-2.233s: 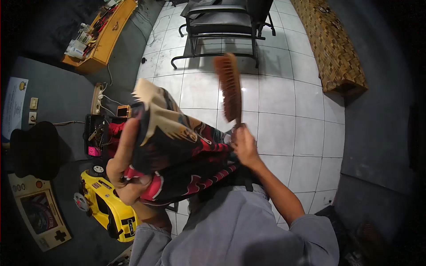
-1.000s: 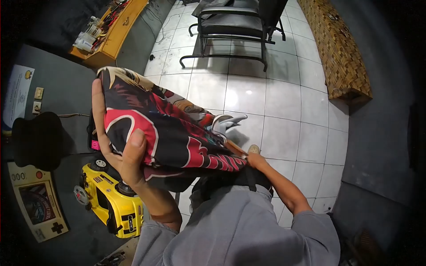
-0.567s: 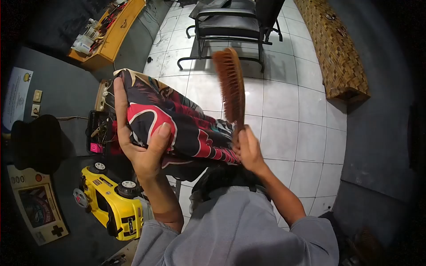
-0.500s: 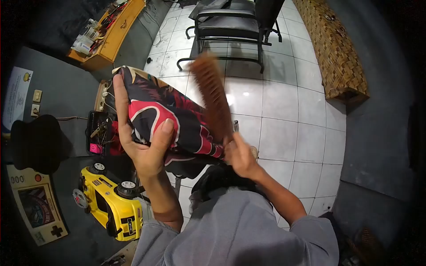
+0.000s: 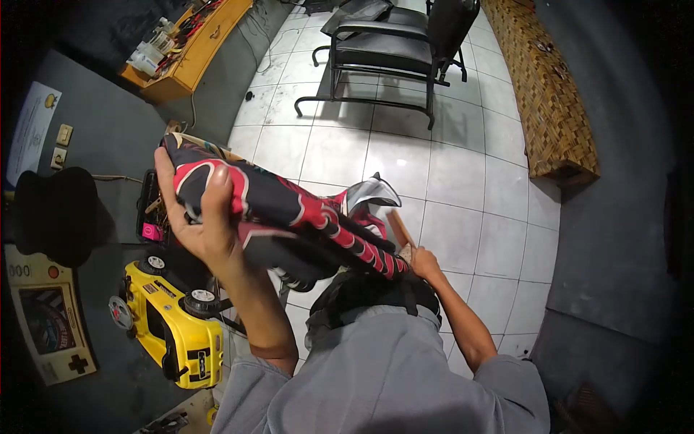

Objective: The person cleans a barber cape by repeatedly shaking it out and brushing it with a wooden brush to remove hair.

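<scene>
In L hand, at 9 o'clock, grasped under thumb: printed cloth, running to ctr. In R hand, approx. 4 o'clock, gripped near one end: brush, partly behind cloth; can't see bristle contact. For best results, hold L edge firm, pull folds taut twd 9 o'clock, stroke lightly w/ bristles flat, esp. over creases, & avoid snagging edges.

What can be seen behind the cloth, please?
Behind the cloth, part of the brush in the right hand shows, with floor beyond. The bristles are out of sight; the cloth hides anything else there.
</scene>
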The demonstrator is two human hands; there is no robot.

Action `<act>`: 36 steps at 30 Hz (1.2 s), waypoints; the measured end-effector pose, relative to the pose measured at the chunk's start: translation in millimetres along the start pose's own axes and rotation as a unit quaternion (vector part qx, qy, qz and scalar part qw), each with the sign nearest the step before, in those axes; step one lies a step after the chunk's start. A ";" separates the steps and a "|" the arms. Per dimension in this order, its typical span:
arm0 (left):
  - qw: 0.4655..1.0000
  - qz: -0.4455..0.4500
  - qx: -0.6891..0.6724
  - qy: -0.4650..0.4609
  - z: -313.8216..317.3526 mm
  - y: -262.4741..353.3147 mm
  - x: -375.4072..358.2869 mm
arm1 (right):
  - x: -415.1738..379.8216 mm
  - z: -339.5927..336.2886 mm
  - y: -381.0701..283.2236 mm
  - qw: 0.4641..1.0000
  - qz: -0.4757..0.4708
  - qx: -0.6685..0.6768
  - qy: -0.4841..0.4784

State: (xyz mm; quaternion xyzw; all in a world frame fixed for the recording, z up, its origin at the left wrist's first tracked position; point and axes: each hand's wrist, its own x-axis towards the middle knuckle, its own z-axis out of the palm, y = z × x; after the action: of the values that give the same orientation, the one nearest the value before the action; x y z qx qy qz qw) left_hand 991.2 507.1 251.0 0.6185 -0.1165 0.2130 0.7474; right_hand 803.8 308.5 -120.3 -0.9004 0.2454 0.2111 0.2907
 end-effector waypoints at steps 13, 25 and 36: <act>1.000 -0.018 0.001 -0.011 37.5 -15.4 -23.8 | -89.7 -97.8 -153.1 0.889 -0.298 0.324 0.122; 0.988 -0.007 -0.083 0.127 30.7 -18.5 -5.7 | -34.1 -30.4 -34.2 0.990 -0.030 0.117 0.074; 0.994 0.048 0.007 0.095 56.9 -17.5 -26.3 | -101.7 -126.1 -185.7 0.845 -0.328 0.399 0.137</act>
State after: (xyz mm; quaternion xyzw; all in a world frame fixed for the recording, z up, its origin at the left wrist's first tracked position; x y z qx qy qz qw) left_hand 981.2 444.5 236.0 0.5948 -0.0731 0.3069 0.7393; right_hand 858.2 393.9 104.4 -0.7545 0.0364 -0.1376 0.6406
